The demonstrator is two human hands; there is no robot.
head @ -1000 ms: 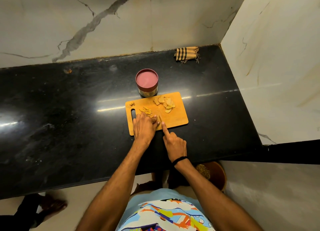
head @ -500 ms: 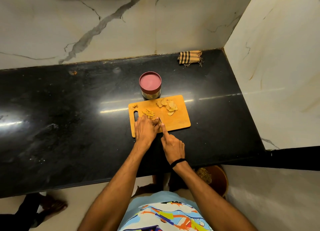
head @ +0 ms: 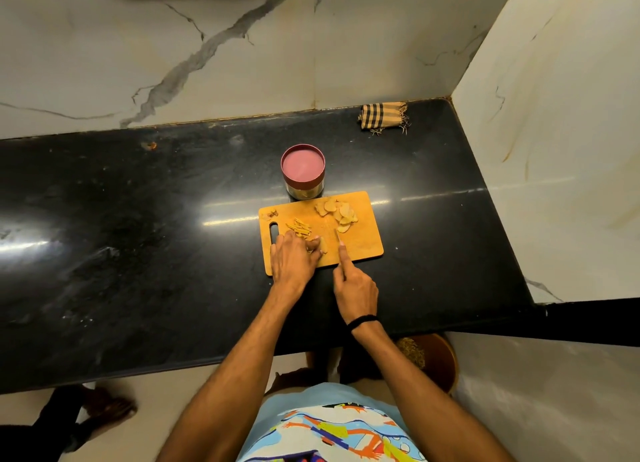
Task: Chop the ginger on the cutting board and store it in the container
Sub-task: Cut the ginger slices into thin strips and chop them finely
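Note:
An orange cutting board [head: 363, 240] lies on the black counter. Round ginger slices [head: 337, 212] are heaped at its far right, thin ginger strips [head: 299, 228] lie near its handle slot, and small scraps [head: 270, 214] sit in the far left corner. My left hand [head: 294, 259] presses a ginger piece [head: 320, 245] against the board. My right hand [head: 355, 283] grips a knife [head: 336, 234], index finger stretched along the blade, which stands just right of the held piece. The container [head: 303, 172], a steel tin with a dark red lid on, stands behind the board.
A folded checked cloth [head: 382, 116] lies at the counter's back right corner, by the marble walls. A brown bin [head: 436, 361] stands on the floor under the counter's front edge. Someone's foot [head: 104, 406] shows at lower left.
My right hand with the knife has moved slightly right, away from my left hand, leaving a gap beside the held ginger. The camera view also shifted a little.

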